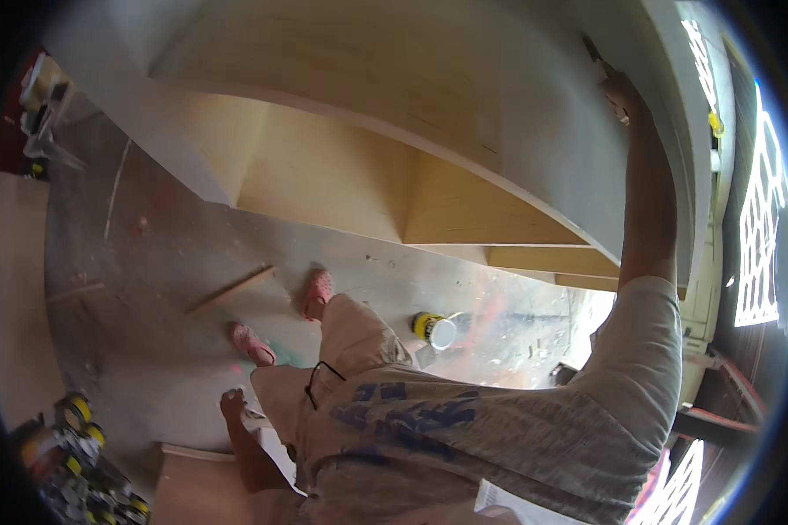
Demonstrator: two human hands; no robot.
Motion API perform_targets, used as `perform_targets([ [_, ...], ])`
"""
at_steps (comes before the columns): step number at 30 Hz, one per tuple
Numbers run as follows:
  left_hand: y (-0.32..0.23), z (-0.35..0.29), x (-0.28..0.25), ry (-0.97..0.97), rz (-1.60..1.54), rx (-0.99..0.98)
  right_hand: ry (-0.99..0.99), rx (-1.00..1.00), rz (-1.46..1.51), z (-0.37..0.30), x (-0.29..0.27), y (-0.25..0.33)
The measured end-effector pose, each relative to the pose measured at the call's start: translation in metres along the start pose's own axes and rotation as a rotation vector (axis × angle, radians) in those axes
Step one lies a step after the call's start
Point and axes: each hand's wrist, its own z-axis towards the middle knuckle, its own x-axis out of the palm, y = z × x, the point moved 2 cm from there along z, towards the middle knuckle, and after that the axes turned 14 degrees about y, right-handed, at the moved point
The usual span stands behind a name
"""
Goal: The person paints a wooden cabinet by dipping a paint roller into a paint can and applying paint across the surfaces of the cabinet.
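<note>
My right hand [620,94] is raised at the upper right, fingers closed round a paintbrush [592,49]. The brush's dark bristles lie at the whitish inner face of a large wooden shelf unit [341,66]. Beyond that face, bare pale wood shows inside the unit's compartments [324,162]. My left hand [234,404] hangs low beside my leg with its fingers curled. A small whitish patch shows at those fingers, but I cannot make out what it is.
On the paint-marked floor stands a yellow and black bucket [429,328] with a white round top. A wooden strip [232,290] lies near my pink clogs [318,293]. Several yellow and black cans or tools [79,464] crowd the lower left, beside a brownish board [197,490].
</note>
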Motion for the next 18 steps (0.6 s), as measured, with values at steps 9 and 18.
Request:
perform_targets([
  [9,-0.026,0.032,0.068,0.224,0.645,0.541,0.184,-0.356,0.364,-0.145,0.007,-0.052],
  [18,-0.111,0.001,0.124,0.26,0.579,0.274,0.145,0.004,0.341,-0.44,0.11,-0.081],
])
